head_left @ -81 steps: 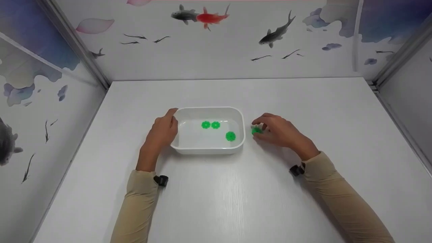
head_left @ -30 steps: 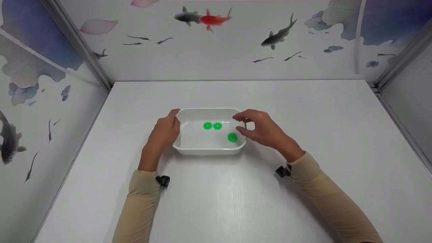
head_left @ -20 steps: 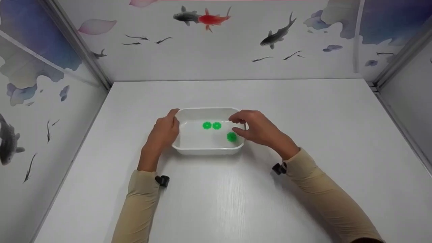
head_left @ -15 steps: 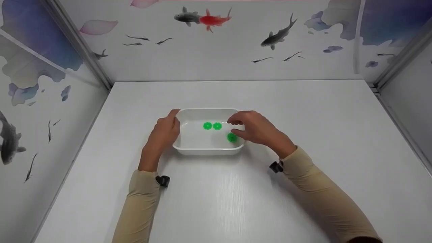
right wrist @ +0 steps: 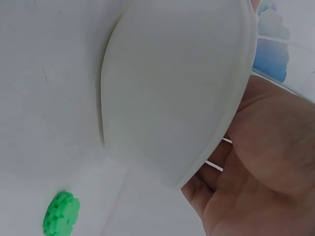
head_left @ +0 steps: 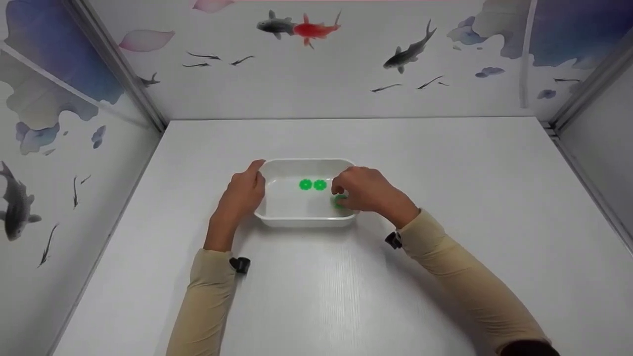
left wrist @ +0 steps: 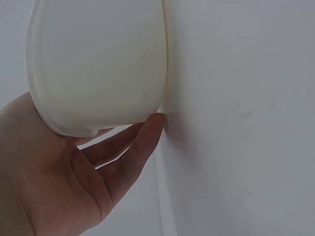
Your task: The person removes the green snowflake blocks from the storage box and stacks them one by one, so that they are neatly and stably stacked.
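Note:
A white rectangular tray point(head_left: 304, 222) stands on the table, with my left hand point(head_left: 241, 193) gripping its left end. In the left wrist view, the fingers of the left hand point(left wrist: 74, 172) lie against the tray's end wall. My right hand point(head_left: 368, 193) reaches over the tray's right rim, its fingers bent down around a green toothed disc point(head_left: 339, 200). The thumb partly covers this disc, and whether it is pinched cannot be seen. Left of it, two flower-shaped green discs point(head_left: 313, 184) lie side by side in the tray.
Outside the tray, another green toothed disc point(right wrist: 61, 215) rests on the table in the right wrist view; the right hand and arm hide it in the head view. White panels with painted fish point(head_left: 316, 29) border the table at the back and sides.
My right hand has moved left from the disc outside the tray, over the right rim, and down onto the disc inside. The left hand keeps its grip on the tray.

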`<state>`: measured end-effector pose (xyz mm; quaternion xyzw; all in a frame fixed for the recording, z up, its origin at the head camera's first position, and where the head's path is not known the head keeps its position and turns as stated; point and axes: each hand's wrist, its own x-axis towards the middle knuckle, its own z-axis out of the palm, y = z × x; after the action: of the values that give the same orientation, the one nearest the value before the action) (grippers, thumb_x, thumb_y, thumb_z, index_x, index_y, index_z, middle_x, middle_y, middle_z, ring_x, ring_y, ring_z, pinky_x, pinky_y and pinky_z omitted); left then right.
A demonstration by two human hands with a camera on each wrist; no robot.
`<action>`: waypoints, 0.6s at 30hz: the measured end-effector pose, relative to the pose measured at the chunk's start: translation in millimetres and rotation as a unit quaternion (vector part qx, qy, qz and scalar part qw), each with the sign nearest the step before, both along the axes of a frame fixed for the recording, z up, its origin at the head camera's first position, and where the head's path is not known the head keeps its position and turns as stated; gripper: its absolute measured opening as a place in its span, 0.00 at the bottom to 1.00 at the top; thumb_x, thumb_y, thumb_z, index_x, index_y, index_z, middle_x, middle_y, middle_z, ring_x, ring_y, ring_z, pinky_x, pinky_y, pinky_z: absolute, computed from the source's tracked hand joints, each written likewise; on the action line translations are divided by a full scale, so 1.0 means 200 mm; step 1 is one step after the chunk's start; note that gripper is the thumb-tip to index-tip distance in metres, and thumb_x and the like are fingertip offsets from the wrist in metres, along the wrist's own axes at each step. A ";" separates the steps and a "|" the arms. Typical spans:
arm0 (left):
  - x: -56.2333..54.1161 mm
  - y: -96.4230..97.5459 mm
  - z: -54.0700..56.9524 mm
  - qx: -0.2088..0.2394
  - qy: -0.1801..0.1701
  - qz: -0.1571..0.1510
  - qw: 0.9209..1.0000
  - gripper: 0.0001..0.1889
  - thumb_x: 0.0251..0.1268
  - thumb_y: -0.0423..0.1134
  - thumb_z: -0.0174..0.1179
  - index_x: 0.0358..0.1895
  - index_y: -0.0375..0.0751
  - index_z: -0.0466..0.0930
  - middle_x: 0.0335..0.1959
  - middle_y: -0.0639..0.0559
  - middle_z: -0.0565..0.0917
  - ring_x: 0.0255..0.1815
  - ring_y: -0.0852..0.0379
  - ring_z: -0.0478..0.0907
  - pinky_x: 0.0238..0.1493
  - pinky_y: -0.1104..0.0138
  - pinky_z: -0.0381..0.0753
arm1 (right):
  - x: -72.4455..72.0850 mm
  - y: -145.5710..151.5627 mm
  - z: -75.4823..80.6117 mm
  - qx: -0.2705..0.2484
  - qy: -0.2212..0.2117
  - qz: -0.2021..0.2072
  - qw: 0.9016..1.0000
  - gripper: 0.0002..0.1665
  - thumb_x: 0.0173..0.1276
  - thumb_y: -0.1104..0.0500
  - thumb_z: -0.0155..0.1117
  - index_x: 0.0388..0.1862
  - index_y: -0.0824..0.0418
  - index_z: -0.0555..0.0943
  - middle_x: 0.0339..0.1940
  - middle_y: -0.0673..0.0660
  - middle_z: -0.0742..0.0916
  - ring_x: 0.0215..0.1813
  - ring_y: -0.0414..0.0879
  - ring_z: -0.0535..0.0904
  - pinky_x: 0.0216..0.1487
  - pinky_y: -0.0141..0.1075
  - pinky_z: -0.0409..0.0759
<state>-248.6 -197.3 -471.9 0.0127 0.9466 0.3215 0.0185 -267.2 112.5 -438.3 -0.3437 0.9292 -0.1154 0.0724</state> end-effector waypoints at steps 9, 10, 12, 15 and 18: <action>-0.01 0.01 0.00 -0.003 -0.007 -0.001 1.000 0.27 0.91 0.47 0.37 0.85 0.52 0.62 0.76 0.43 0.80 0.66 0.47 0.85 0.68 0.46 0.83 | 0.01 -0.02 0.00 0.043 -0.008 -0.022 0.999 0.17 0.64 0.62 0.82 0.51 0.63 0.92 0.49 0.58 0.94 0.54 0.54 0.86 0.61 0.49 0.87; -0.01 0.01 0.00 -0.004 -0.007 -0.003 1.000 0.27 0.91 0.47 0.37 0.85 0.52 0.62 0.76 0.43 0.80 0.66 0.47 0.85 0.68 0.46 0.83 | 0.01 -0.02 0.00 0.045 -0.007 -0.024 0.999 0.17 0.63 0.63 0.82 0.51 0.63 0.92 0.48 0.58 0.94 0.54 0.54 0.86 0.61 0.49 0.87; -0.01 0.01 0.00 -0.004 -0.005 -0.002 1.000 0.27 0.91 0.47 0.37 0.85 0.52 0.62 0.76 0.43 0.80 0.66 0.47 0.85 0.69 0.46 0.83 | 0.01 -0.02 0.00 0.047 -0.005 -0.024 0.999 0.17 0.63 0.63 0.83 0.50 0.64 0.92 0.48 0.59 0.94 0.53 0.54 0.85 0.61 0.49 0.87; -0.01 0.00 -0.01 -0.002 -0.005 -0.001 1.000 0.26 0.91 0.47 0.37 0.85 0.52 0.62 0.76 0.43 0.80 0.66 0.48 0.85 0.68 0.47 0.83 | 0.00 -0.03 0.00 0.054 0.005 -0.016 0.998 0.15 0.63 0.63 0.83 0.49 0.64 0.93 0.47 0.59 0.94 0.52 0.55 0.85 0.60 0.48 0.87; -0.01 0.00 0.00 0.001 -0.004 -0.001 1.000 0.26 0.91 0.47 0.37 0.85 0.52 0.63 0.75 0.43 0.81 0.66 0.47 0.85 0.68 0.47 0.84 | 0.01 -0.04 0.01 0.059 0.014 -0.007 0.998 0.12 0.63 0.63 0.82 0.46 0.64 0.93 0.43 0.59 0.94 0.49 0.55 0.85 0.57 0.48 0.87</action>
<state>-250.0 -198.1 -472.8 0.0129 0.9461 0.3228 0.0226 -266.0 105.0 -436.6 -0.3337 0.9377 -0.0558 0.0788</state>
